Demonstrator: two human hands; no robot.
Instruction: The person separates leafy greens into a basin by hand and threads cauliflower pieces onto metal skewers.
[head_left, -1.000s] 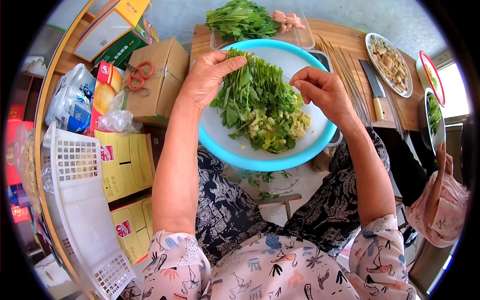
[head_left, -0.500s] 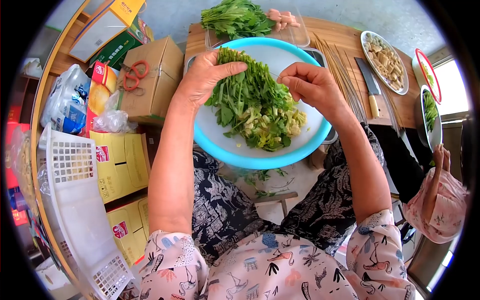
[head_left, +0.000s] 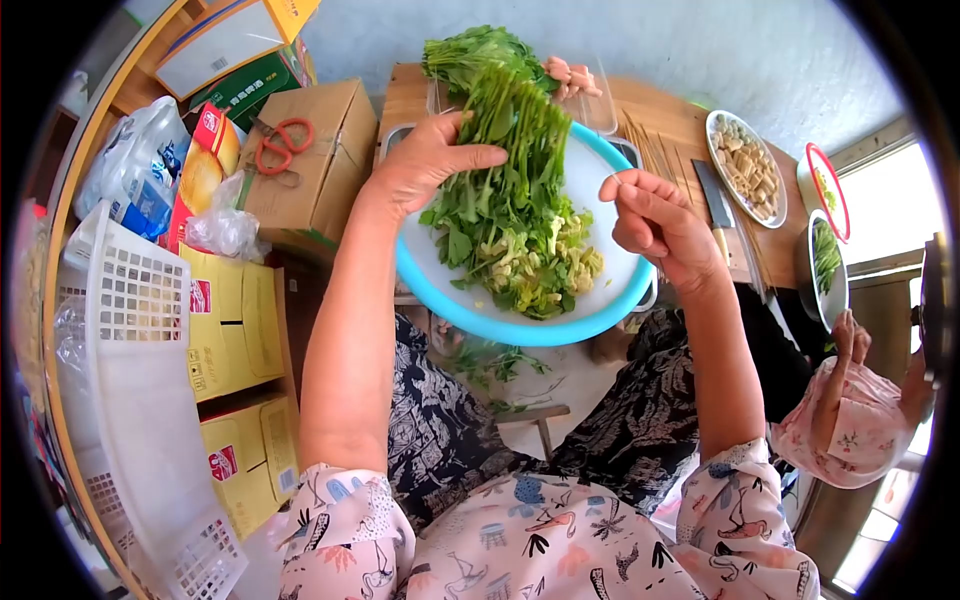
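Note:
My left hand [head_left: 425,165] grips a bunch of leafy greens [head_left: 515,140], thumb across the front and the cut stems pointing up. The bunch is raised over a white basin with a blue rim [head_left: 425,290]. Chopped pale and green leaves [head_left: 545,270] lie in the basin below it. To the right of the bunch, my right hand [head_left: 655,220] is closed in a pinch, apart from the greens. Something thin and pale seems to show at its fingertips, too fine to make out.
Behind the basin lie more greens [head_left: 480,50] and pink meat pieces [head_left: 573,77]. A knife [head_left: 712,195], thin skewers [head_left: 660,150] and a plate of cut food [head_left: 745,165] are at right. A co-worker's hand [head_left: 850,335] touches a bowl. Scissors [head_left: 285,145] lie on a carton [head_left: 320,170].
The bunch of greens has been lifted and turned more upright in my left hand. My right hand has moved right and down, away from the greens. The view has shifted slightly.

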